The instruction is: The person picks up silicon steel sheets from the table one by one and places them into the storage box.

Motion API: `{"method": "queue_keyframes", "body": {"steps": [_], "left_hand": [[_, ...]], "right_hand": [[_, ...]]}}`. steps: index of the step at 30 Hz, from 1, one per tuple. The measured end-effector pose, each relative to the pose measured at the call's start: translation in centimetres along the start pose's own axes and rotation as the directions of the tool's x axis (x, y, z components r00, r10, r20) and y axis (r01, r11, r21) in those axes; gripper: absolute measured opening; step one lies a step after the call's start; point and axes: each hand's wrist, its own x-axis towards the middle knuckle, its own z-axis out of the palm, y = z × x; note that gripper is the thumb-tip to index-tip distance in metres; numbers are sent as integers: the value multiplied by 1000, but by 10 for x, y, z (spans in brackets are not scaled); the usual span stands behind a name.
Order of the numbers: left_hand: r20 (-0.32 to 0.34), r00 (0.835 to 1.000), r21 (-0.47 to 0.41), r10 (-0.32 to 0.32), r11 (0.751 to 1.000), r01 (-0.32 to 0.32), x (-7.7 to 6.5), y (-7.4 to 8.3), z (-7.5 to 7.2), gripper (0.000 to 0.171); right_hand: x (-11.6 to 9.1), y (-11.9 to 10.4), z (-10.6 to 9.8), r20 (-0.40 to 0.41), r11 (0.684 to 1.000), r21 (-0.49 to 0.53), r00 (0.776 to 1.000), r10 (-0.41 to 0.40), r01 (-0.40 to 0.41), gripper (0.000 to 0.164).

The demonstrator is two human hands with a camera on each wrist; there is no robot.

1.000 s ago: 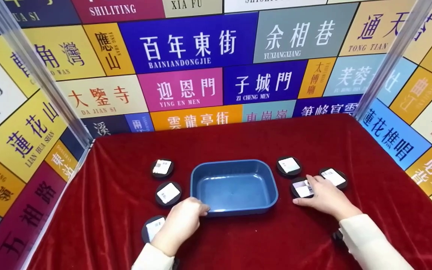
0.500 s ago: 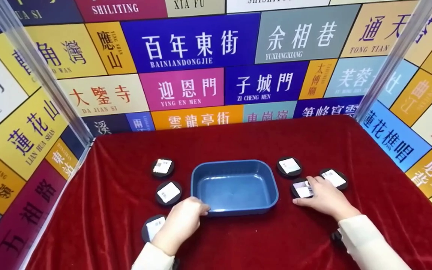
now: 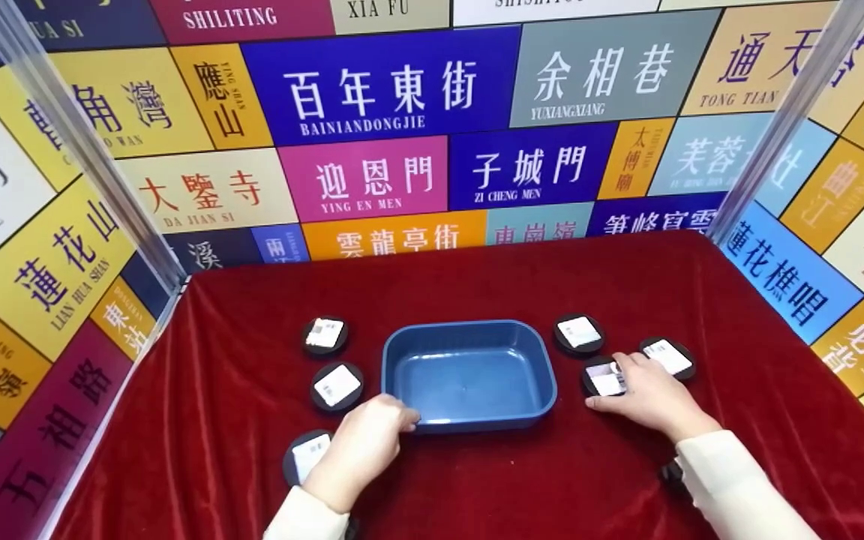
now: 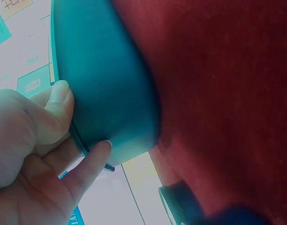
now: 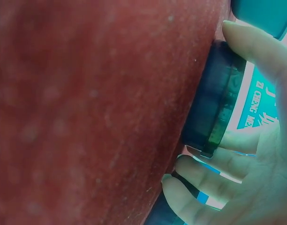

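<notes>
A blue plastic tub [image 3: 469, 386] stands in the middle of the red cloth. At its near left corner my left hand [image 3: 363, 450] pinches the rim; the left wrist view shows the thumb and fingers [image 4: 61, 105] at the edge of the tub wall [image 4: 106, 79]. To the right of the tub, my right hand [image 3: 649, 394] holds a round black flat container [image 3: 603, 380] with a white label on top. In the right wrist view, thumb and fingers [image 5: 200, 176] span this container [image 5: 211, 93], which rests on the cloth. The hand hides part of its label.
Two more labelled black containers stand close by, one behind [image 3: 578, 334] and one right [image 3: 668, 358] of the held one. Left of the tub are three others [image 3: 337, 387], the nearest [image 3: 304, 457] partly behind my left hand. Sign-covered walls [image 3: 372, 86] enclose the table.
</notes>
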Motion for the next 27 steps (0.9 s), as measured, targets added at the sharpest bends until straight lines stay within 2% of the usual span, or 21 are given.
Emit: {"method": "queue_keyframes", "body": {"steps": [20, 27], "left_hand": [[11, 1000, -1, 1, 1000, -1, 1, 1, -3, 25], [-4, 1000, 5, 3, 1000, -3, 1, 1, -2, 23]], "right_hand": [[-4, 0, 0, -10, 999, 36, 1000, -3, 3, 94], [-4, -1, -2, -17, 999, 47, 1000, -5, 6, 95]]}}
